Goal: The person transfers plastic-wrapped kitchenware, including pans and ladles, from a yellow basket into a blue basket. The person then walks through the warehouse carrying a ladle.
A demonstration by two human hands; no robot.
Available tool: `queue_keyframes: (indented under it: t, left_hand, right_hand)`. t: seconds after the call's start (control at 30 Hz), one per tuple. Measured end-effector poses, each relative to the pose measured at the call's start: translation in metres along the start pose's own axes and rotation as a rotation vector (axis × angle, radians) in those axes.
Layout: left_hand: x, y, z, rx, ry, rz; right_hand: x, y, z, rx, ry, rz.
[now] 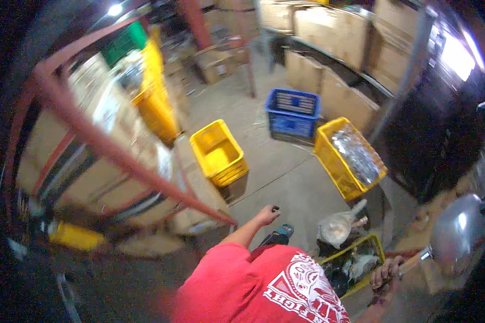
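Observation:
My right hand (387, 275) is closed around the wooden handle (410, 263) of a shiny metal wok (458, 231), held out at the lower right. My left hand (267, 215) hangs over the grey floor with its fingers curled. Something small and dark shows at its fingertips, too small to name. Beside my right hand stands a yellow-rimmed crate (381, 248) holding dark and whitish things. A pale round vessel with a handle (337, 229) sits just beyond that crate, its kind unclear.
Ahead stand an empty yellow crate (216, 156), a blue crate (292, 114) and a yellow crate with shiny wrapped things (355, 159). A red metal rack (118, 156) with cardboard boxes lines the left. Shelved boxes (334, 32) fill the far right.

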State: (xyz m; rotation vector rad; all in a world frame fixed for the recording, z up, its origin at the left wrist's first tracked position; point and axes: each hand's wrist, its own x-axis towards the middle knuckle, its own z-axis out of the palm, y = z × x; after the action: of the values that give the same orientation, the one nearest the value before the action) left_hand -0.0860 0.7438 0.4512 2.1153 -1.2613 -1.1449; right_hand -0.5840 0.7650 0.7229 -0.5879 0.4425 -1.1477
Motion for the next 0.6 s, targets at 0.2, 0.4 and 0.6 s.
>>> queue_keyframes:
  t: [0.2,0.4,0.6]
  left_hand:
    - [-0.272,-0.189,-0.024,-0.119,0.224,-0.491]
    - [-0.536,-0.3,0.045,-0.22,0.246,-1.08]
    - [-0.627,-0.309,0.117,-0.585,0.482,-1.058]
  right_hand:
    - [0.071,0.087,0.084,-0.036,-0.244,0.332]
    - [0.077,0.16,0.183,-0.778,-0.007,0.353]
    - [0.035,0.291,0.23,-0.596,-0.624,0.71]
